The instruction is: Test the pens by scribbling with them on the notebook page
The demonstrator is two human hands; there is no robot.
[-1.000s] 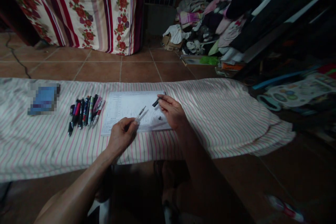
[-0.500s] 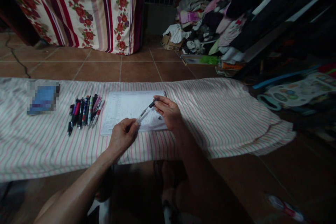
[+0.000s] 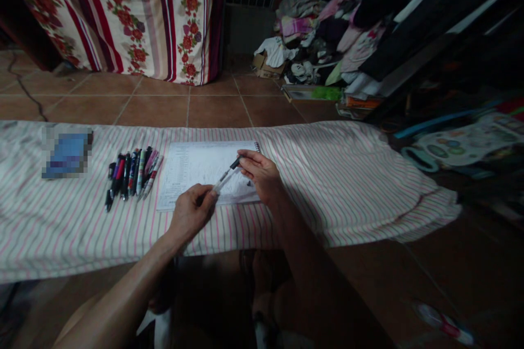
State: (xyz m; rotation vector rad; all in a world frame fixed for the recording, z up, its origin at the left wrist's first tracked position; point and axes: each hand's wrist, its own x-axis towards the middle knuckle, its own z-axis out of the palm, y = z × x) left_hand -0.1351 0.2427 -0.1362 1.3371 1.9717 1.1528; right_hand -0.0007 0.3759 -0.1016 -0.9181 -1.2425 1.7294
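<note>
My left hand [image 3: 191, 209] pinches the clear barrel of a pen [image 3: 221, 180], which slants up to the right. In my right hand [image 3: 262, 174] is a black pen cap [image 3: 235, 163], held between thumb and fingertips. The cap is in line with the pen's tip; whether they touch is hard to make out. Both hands are over a white spiral notebook [image 3: 176, 169] with printed or written lines on its page. Left of the notebook lies a row of several pens [image 3: 131, 174] in mixed colours.
A striped cloth [image 3: 347, 185] covers the low table. Near its left end lies a blurred blue object [image 3: 65, 155]. Beyond are a tiled floor [image 3: 159, 109], a floral curtain [image 3: 147, 16] and a heap of clothes [image 3: 327, 32]. A plastic bottle-like object [image 3: 444, 322] lies on the floor at lower right.
My right hand has shifted slightly left with the cap, narrowing the gap to the pen's tip. My left hand and the pen have hardly moved.
</note>
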